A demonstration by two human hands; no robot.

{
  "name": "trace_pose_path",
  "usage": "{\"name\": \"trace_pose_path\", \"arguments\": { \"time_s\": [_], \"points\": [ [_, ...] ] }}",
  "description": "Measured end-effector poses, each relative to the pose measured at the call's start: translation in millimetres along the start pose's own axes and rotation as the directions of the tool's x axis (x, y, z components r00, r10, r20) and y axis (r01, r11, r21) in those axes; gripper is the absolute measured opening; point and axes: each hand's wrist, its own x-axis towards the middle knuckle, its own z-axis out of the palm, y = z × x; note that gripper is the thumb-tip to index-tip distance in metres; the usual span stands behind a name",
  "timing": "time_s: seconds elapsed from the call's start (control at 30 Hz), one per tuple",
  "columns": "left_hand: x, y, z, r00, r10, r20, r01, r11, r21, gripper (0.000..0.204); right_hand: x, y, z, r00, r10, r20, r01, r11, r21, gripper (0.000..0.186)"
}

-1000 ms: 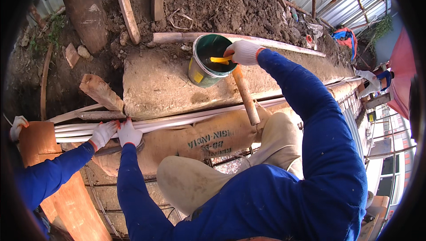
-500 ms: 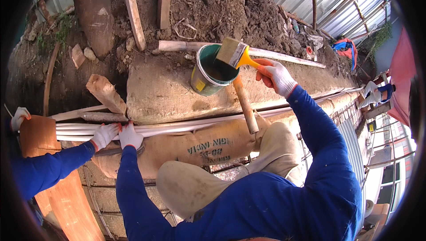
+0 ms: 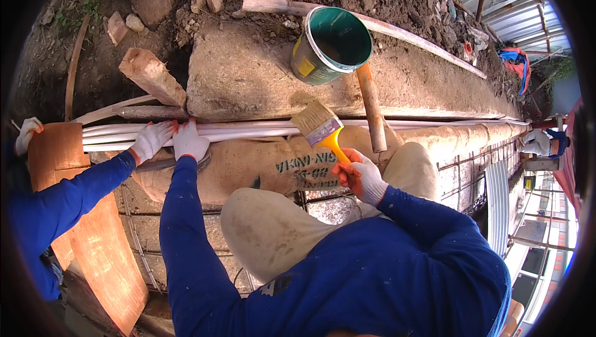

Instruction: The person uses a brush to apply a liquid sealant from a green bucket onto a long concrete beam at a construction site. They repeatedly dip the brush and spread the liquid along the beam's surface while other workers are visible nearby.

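My right hand (image 3: 363,177), in a white glove with orange palm, is closed around the yellow handle of a wide paintbrush (image 3: 318,125). The bristles point up and left, just over a bundle of long white pipes (image 3: 248,131). My left hand (image 3: 189,143), gloved alike, grips those pipes at the left, fingertips curled over their far side. Close against it, a co-worker's gloved hand (image 3: 153,140) presses on the pipes too. Beyond the brush a green bucket (image 3: 304,58) with dark liquid inside sits tilted on the concrete ledge (image 3: 242,76).
A burlap roll (image 3: 248,166) lies along the pipes before my knees, above steel bars. A round wooden stick (image 3: 371,110) leans beside the bucket. Wood blocks (image 3: 152,76) and a plywood sheet (image 3: 102,262) are at left. Another person (image 3: 545,143) is far right.
My right hand has brought the brush from the bucket's mouth down and nearer to me, over the pipes. My left hand stays on the pipes. The view has shifted.
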Motion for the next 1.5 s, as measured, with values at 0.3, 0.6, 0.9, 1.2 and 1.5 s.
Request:
{"name": "trace_pose_path", "arguments": {
  "time_s": [0.3,0.6,0.9,1.2,1.5],
  "points": [
    [1,9,-8,1.000,-0.011,0.018,0.011,1.000,0.013,0.071,140,46,60,0.930,0.060,-0.362,0.022,0.975,0.219,0.015],
    [1,5,-4,1.000,0.017,-0.009,-0.016,1.000,0.026,0.068,93,69,157,0.994,0.066,-0.084,-0.092,0.929,-0.358,0.045],
    [5,2,2,0.999,0.027,0.020,-0.028,0.999,0.017,0.069,118,31,4,0.820,0.008,-0.573,0.037,0.997,0.067,0.024],
    [4,6,-8,1.000,0.006,0.023,-0.006,1.000,0.029,0.072,109,74,170,0.982,-0.129,-0.140,0.037,0.851,-0.523,0.045],
    [0,1,-2,1.000,0.005,-0.007,-0.005,1.000,0.015,0.071,79,8,-2,0.934,0.070,-0.351,-0.098,0.993,-0.062,0.045]
  ]
}}
